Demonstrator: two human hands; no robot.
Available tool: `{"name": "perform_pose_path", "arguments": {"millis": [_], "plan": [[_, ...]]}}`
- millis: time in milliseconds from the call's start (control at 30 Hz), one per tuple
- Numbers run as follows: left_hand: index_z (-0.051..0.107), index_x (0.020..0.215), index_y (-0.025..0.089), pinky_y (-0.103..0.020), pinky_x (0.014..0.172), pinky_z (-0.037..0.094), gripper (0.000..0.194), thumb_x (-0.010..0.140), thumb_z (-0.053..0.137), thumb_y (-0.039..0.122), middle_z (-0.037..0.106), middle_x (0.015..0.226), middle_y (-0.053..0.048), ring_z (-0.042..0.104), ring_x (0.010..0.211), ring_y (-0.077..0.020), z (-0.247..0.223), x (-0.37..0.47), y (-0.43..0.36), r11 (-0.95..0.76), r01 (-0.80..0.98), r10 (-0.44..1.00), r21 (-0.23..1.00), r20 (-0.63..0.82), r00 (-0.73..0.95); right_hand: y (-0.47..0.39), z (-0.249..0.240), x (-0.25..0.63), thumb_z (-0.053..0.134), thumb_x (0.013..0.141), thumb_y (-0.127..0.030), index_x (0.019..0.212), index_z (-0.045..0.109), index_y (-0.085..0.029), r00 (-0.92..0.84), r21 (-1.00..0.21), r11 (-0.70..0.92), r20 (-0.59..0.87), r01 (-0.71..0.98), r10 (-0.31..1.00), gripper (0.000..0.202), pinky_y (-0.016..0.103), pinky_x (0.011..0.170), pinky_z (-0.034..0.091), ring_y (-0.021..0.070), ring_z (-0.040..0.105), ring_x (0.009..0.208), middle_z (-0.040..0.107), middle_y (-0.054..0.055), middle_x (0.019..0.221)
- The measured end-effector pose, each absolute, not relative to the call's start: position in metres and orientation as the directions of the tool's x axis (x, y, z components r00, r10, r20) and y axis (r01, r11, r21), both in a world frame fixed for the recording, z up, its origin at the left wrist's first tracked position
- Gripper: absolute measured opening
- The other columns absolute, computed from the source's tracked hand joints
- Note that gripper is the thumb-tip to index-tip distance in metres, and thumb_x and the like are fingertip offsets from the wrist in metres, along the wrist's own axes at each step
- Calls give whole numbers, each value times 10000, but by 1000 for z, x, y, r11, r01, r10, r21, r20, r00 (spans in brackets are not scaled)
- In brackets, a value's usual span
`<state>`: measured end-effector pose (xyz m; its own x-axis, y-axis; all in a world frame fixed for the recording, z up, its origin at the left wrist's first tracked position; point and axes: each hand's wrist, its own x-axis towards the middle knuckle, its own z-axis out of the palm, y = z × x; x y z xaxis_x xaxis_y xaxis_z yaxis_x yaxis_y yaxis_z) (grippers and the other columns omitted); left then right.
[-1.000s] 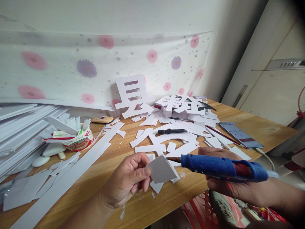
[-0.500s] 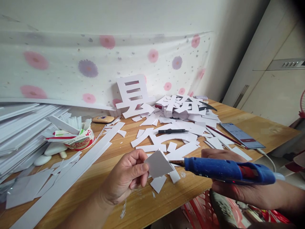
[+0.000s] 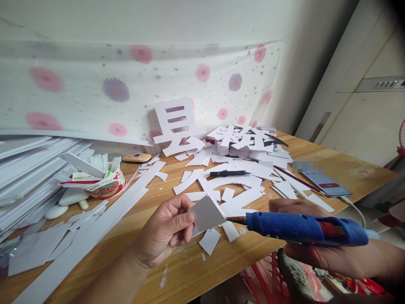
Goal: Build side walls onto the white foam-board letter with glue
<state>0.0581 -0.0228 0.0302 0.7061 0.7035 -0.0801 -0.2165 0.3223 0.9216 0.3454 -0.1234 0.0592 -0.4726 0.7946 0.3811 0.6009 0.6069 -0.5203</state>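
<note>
Between thumb and fingers, my left hand (image 3: 169,230) pinches a small squarish piece of white foam board (image 3: 207,213), tilted and held above the table. My right hand (image 3: 329,255) is wrapped round a blue hot glue gun (image 3: 303,228), which lies sideways and points left. Its dark nozzle (image 3: 237,220) meets the right-hand corner of the foam board piece, or nearly so. A thin shiny line runs along that piece's upper right edge. Just below lie two loose white offcuts (image 3: 210,241) on the wooden table (image 3: 136,219).
Behind my hands lie many cut white pieces with a black craft knife (image 3: 229,173) on top. A cut-out character (image 3: 176,122) leans against the wall sheet. At left are stacked strips (image 3: 38,169) and a paper bowl (image 3: 109,185); at right, a phone (image 3: 327,182) on a cable.
My left hand and the foam board piece have shifted slightly left and up. The glue gun has moved a little right and down, its nozzle staying by the piece's corner.
</note>
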Motion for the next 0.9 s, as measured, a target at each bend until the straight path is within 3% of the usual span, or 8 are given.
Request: {"name": "perform_pose_path", "arguments": {"millis": [233,433,533,600,667,733,800,900], "plan": [[507,753,164,-72,350,203,292,765,743,336,580,468,40,258,343,10,30,57,-21,321,-210,718,923,-93,690,-126,66,349,495,916,-378,996,665,-251,-484,-561,540,261,628,835,227,295,622,516,170,595,687,610,52,783],[508,744,160,-86,353,191,304,751,753,340,564,458,43,228,337,12,30,57,-23,323,-223,720,920,-86,689,-125,76,350,528,874,-286,797,617,-219,-559,-550,570,211,611,802,136,276,604,501,168,600,688,610,51,764],[511,754,161,-87,356,173,304,754,749,350,558,463,45,222,347,11,29,57,-23,318,-207,730,925,-100,677,-127,79,363,559,831,-225,857,632,-235,-576,-540,588,217,602,789,77,268,643,520,163,613,703,632,44,817],[512,762,164,-87,361,171,306,755,748,358,549,459,50,216,350,11,29,56,-23,317,-193,734,928,-111,670,-129,78,378,616,782,-194,954,650,-267,-543,-529,576,238,623,805,190,275,710,537,180,640,773,654,42,886],[514,764,167,-88,360,167,316,745,756,369,538,451,56,209,348,11,28,56,-22,315,-189,733,930,-112,670,-132,76,398,674,739,-191,1024,672,-311,-462,-569,535,283,624,840,310,300,767,541,217,655,868,677,48,959],[520,763,168,-88,356,158,326,733,764,383,531,444,58,205,347,11,28,56,-22,317,-186,735,930,-117,668,-133,74,419,678,765,-244,1014,692,-333,-358,-649,478,319,592,877,265,321,744,540,234,661,875,694,57,939],[533,768,171,-85,356,159,327,724,772,390,530,442,58,207,349,11,27,55,-21,314,-173,737,934,-125,664,-134,73,441,595,855,-321,909,698,-313,-208,-738,408,352,538,912,116,328,703,524,214,655,801,684,60,830],[561,759,177,-80,353,166,336,686,798,404,520,434,56,233,359,4,27,54,-21,301,-137,746,944,-144,650,-130,71,478,536,893,-392,816,667,-268,104,-860,300,371,413,923,196,340,664,493,147,572,597,639,50,793]]}}
